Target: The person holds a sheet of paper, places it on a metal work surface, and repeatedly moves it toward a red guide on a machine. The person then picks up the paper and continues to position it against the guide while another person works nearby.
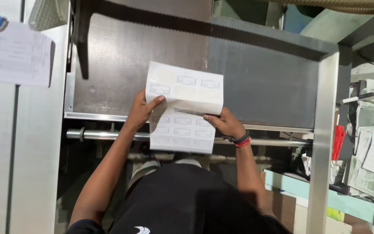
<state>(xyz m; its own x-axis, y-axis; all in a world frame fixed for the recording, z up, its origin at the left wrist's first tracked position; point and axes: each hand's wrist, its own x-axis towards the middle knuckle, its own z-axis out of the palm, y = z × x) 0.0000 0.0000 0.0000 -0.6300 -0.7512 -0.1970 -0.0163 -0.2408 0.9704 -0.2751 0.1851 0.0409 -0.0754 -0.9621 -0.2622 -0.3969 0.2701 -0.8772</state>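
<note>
Head view: left hand (143, 110) and right hand (224, 122) pinch label sheet (182, 108) by its side edges, above steel bar (109, 135), near dark panel (122, 56). Sheet's top half folded toward viewer; fingers behind sheet hidden, print illegible.

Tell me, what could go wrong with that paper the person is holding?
1. The white sheet is folding over in the middle, so it might crease where it bends.
2. The left hand and right hand pinch only its side edges, so a tug could perhaps tear it.
3. It hangs above the metal roller, with a dark gap below; if dropped, it could slip down there.
</note>
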